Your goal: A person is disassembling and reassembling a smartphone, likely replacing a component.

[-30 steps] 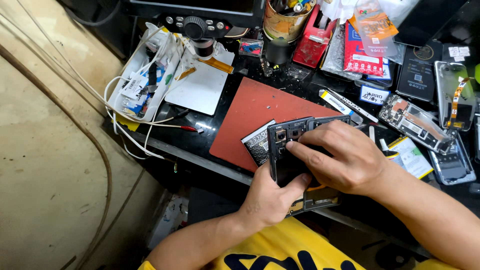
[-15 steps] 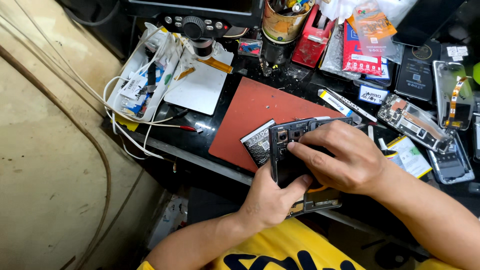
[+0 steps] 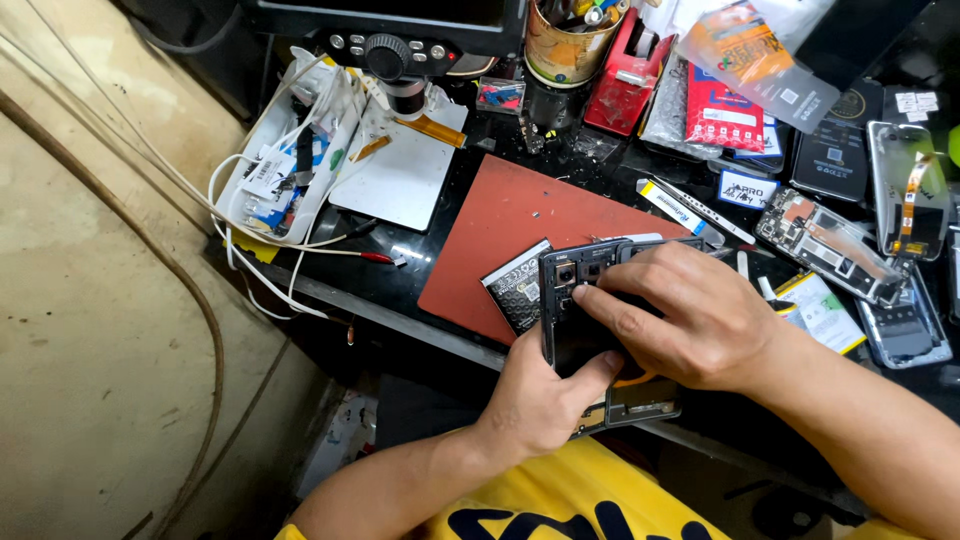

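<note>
1. The opened phone (image 3: 580,300), a dark slab with its back cover off and small camera parts and circuitry showing at the top end, is held just above the near edge of the red mat (image 3: 520,225).
2. The left hand (image 3: 545,400) cups the phone from below, thumb pressed along its lower right side; its grip is closed on the phone.
3. The right hand (image 3: 690,320) lies over the phone from the right, covering much of the body, with curled fingertips (image 3: 585,295) pressing on the upper inside. This hand's grip is narrow, bearing on the phone.
4. Under the phone and just past the mat's near corner, a second flat dark phone part (image 3: 640,400) pokes out.
5. On the mat, touching the phone's left edge, lies a black rectangular battery (image 3: 515,285) with a speckled face.
6. The mat is a smooth, matte red rectangle, set askew on the glossy black desk (image 3: 430,270).
7. Left of the mat, a red-tipped probe (image 3: 375,257) lies on white cables (image 3: 250,200), beside a white sheet (image 3: 400,175).
8. Right of the mat are stripped phone frames (image 3: 830,245) with exposed boards, metallic and translucent.
9. Beyond the mat stand a worn round tin (image 3: 565,45) of tools, a red tape dispenser (image 3: 625,75) and a black microscope head (image 3: 390,55).
</note>
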